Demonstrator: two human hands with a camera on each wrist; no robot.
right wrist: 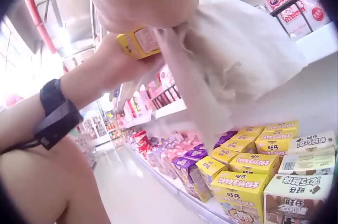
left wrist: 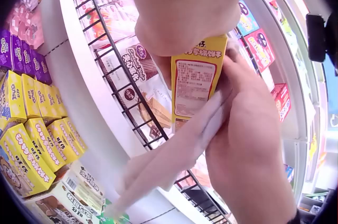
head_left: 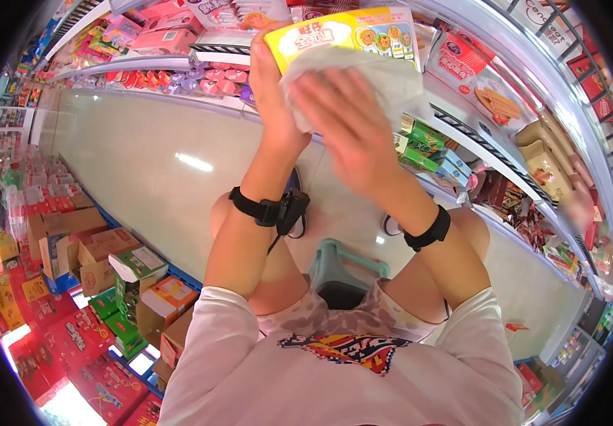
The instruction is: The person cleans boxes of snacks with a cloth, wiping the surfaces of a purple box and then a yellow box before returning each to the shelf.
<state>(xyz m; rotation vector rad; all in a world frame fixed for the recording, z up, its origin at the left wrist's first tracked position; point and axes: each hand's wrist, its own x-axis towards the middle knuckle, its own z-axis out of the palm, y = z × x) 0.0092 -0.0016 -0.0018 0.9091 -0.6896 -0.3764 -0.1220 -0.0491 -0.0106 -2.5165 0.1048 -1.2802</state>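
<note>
My left hand [head_left: 276, 99] grips a yellow snack box [head_left: 313, 34] by its left side, in front of the shelves. Over the face of the box lies a whitish cloth [head_left: 400, 89], which my right hand [head_left: 342, 117] presses flat with its fingers extended. The cloth's loose end sticks out past the right side of the box. In the left wrist view a printed label panel [left wrist: 194, 86] shows on the narrow side of the box. Much of the cloth [right wrist: 237, 49] hangs from beneath the right hand in the right wrist view.
Pink snack packs [head_left: 168, 32] and a wafer pack [head_left: 480, 78] stand on shelves with black wire fences. Lower down are several yellow boxes [right wrist: 237, 187]. Open cartons [head_left: 108, 255] and red packages [head_left: 86, 337] line the left side. A green stool [head_left: 335, 255] stands beneath the person.
</note>
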